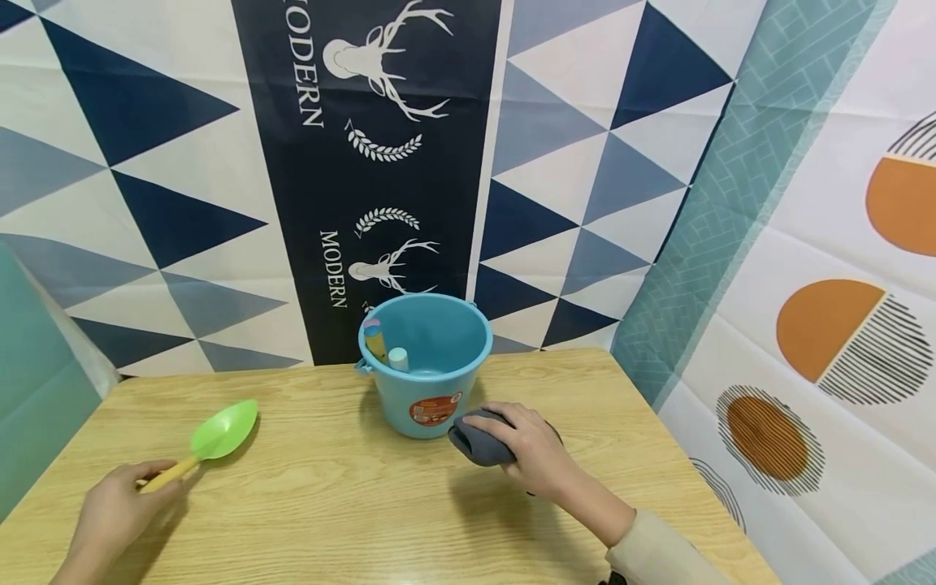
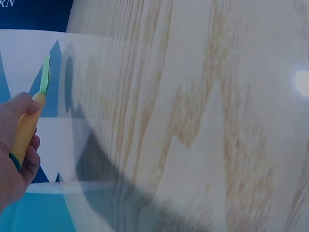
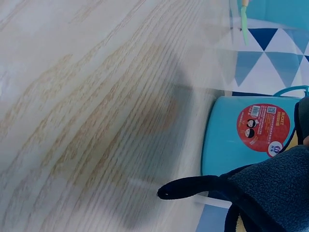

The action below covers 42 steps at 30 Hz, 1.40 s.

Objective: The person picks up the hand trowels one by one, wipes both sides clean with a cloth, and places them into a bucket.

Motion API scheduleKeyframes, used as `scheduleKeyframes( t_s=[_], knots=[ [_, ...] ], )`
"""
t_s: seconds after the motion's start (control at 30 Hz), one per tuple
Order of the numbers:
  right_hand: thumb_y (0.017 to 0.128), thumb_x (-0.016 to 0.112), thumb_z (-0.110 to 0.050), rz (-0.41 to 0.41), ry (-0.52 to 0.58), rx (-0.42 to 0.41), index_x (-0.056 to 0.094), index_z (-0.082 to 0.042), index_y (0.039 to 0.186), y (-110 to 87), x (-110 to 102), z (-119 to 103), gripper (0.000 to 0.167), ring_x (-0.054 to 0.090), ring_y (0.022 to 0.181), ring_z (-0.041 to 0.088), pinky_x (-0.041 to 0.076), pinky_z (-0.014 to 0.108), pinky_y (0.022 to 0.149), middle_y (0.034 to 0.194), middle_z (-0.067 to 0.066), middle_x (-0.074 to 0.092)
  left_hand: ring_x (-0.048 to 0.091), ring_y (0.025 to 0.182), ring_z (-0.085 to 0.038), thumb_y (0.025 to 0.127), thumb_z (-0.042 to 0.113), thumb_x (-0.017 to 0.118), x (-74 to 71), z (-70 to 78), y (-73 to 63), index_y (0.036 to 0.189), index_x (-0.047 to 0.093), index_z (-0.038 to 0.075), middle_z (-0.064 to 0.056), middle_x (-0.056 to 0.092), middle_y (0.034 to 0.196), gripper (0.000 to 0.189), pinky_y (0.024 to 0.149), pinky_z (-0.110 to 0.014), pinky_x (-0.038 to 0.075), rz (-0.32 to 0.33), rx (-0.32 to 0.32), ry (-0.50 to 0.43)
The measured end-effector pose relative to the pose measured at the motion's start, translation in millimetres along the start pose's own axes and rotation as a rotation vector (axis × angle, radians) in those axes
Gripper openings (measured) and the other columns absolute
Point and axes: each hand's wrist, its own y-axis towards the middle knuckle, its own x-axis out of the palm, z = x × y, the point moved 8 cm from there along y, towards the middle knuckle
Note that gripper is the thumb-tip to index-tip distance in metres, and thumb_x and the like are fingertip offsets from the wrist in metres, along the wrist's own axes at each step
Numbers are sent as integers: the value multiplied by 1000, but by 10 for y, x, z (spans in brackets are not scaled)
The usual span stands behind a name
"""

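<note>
At the left of the head view my left hand [image 1: 117, 508] grips the yellow handle of a small green garden trowel [image 1: 225, 431], its blade held above the table. The left wrist view shows thumb and fingers wrapped round that handle [image 2: 28, 125]. My right hand [image 1: 528, 447] holds a rolled or folded dark grey cloth [image 1: 477, 443] with black edging, just in front of a blue bucket [image 1: 395, 400]. In the right wrist view, a black strip sticks out from the fuzzy cloth [image 3: 280, 186]; most of the right hand is out of that frame.
Inside the bucket stand a yellow item with a blue top [image 1: 375, 340] and a white-capped item [image 1: 398, 358]. The wooden table [image 1: 314, 487] ends at a patterned wall covering [image 1: 183, 203]. Another covering [image 1: 804, 325] hangs along the right side.
</note>
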Motion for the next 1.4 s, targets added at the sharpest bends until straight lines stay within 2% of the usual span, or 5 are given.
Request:
scheduleKeyframes(
  t_s=[0.3,0.47,0.7,1.1,1.4],
  knots=[
    [68,75,0,5,-9,1,56,-32,126,13,15,9,69,56,114,25,50,45,85,125,5,57,55,74,-14,78,21,74,-52,207,-45,103,69,-1,-15,66,89,34,57,-24,39,52,101,-12],
    [67,76,0,27,-12,-15,57,-31,125,30,6,-3,68,57,112,25,50,45,85,123,6,58,57,79,-19,77,22,75,-38,318,-51,104,69,0,-18,66,94,36,57,-19,39,9,110,-23],
    [68,78,-3,33,-18,-40,58,-30,125,45,37,-20,66,57,112,26,50,45,84,123,6,58,45,70,10,72,17,79,-42,513,-87,98,72,4,-12,67,90,30,56,-19,41,45,183,-52],
    [66,78,0,22,-13,-30,58,-31,125,59,61,5,69,56,113,26,50,45,86,124,5,57,42,66,2,74,16,78,35,807,-95,102,72,9,-4,64,91,30,54,-19,38,-23,213,-62],
    [66,77,1,26,-8,-32,57,-30,126,70,59,10,70,56,114,26,50,46,87,126,6,57,43,66,2,73,12,77,40,1005,-126,99,72,11,-1,63,89,27,54,-19,41,-20,268,-81]
  ],
)
